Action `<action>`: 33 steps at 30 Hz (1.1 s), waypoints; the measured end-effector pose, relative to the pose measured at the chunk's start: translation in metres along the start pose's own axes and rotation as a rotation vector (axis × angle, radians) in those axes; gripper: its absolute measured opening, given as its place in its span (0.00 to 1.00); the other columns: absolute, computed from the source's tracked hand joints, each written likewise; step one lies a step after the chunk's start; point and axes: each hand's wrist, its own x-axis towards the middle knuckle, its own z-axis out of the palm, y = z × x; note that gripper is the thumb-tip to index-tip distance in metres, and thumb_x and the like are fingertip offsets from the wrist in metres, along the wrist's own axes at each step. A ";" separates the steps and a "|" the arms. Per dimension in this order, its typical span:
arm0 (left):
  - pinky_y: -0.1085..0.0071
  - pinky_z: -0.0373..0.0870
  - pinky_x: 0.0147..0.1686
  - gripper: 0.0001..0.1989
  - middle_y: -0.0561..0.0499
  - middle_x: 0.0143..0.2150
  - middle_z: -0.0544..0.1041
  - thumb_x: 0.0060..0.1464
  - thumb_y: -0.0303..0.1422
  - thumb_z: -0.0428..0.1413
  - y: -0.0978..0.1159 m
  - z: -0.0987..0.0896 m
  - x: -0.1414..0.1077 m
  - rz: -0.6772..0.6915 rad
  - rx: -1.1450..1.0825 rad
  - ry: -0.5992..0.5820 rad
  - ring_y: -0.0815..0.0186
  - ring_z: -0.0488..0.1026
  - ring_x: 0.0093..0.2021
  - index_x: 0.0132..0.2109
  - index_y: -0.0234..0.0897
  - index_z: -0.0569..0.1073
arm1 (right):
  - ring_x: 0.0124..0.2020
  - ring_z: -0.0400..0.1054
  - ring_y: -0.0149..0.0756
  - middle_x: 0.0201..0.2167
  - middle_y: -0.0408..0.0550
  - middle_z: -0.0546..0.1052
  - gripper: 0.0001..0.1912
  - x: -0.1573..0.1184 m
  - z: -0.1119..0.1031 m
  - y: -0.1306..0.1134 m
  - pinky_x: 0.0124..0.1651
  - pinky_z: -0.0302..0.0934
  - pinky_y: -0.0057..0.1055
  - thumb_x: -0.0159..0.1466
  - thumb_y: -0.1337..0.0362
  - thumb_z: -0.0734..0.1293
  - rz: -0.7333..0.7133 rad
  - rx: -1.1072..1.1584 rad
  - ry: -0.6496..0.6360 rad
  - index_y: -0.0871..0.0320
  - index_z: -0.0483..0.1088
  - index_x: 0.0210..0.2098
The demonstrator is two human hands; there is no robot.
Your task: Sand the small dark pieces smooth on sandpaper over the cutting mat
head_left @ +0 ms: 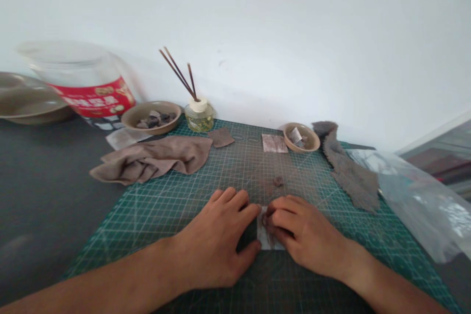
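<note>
A small pale square sheet point(262, 238) with grey smudges lies on the green cutting mat point(154, 216). My left hand point(221, 240) holds it at the left side, index finger at the upper corner and thumb at the lower one. Over the right part of the sheet, my right hand point(303, 233) is closed in a pinch. A small dark bit shows at its fingertips, too blurred to name. Just beyond the right hand sits a small brownish lump point(278, 181) on the mat.
A brown cloth point(158, 157), a brown square point(221, 137) and a streaked square point(274, 143) lie farther back. Behind are a bowl of grey pieces point(167, 130), a reed diffuser point(199, 117), a red-labelled jar point(99, 95) and a small bowl point(289, 144). Rightward are a grey cloth point(353, 179) and clear plastic bag point(419, 201).
</note>
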 end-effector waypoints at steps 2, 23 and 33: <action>0.49 0.62 0.48 0.14 0.48 0.45 0.68 0.56 0.39 0.56 0.000 0.000 0.000 -0.005 0.001 0.002 0.52 0.64 0.47 0.49 0.42 0.70 | 0.42 0.67 0.36 0.40 0.45 0.74 0.06 -0.001 -0.005 0.002 0.48 0.62 0.36 0.66 0.74 0.66 0.036 0.011 0.001 0.58 0.70 0.35; 0.49 0.62 0.49 0.14 0.48 0.45 0.68 0.55 0.41 0.57 0.001 -0.001 0.001 -0.009 0.023 -0.019 0.52 0.64 0.48 0.47 0.42 0.70 | 0.44 0.67 0.36 0.40 0.45 0.74 0.05 0.004 -0.004 0.001 0.51 0.61 0.36 0.67 0.73 0.67 0.007 -0.029 -0.009 0.58 0.71 0.35; 0.48 0.63 0.49 0.14 0.48 0.45 0.68 0.55 0.41 0.57 0.001 -0.003 0.001 -0.007 0.025 -0.022 0.52 0.64 0.48 0.47 0.42 0.70 | 0.42 0.67 0.36 0.39 0.44 0.74 0.06 0.004 -0.009 0.001 0.49 0.59 0.36 0.66 0.74 0.67 -0.025 -0.032 -0.046 0.57 0.70 0.35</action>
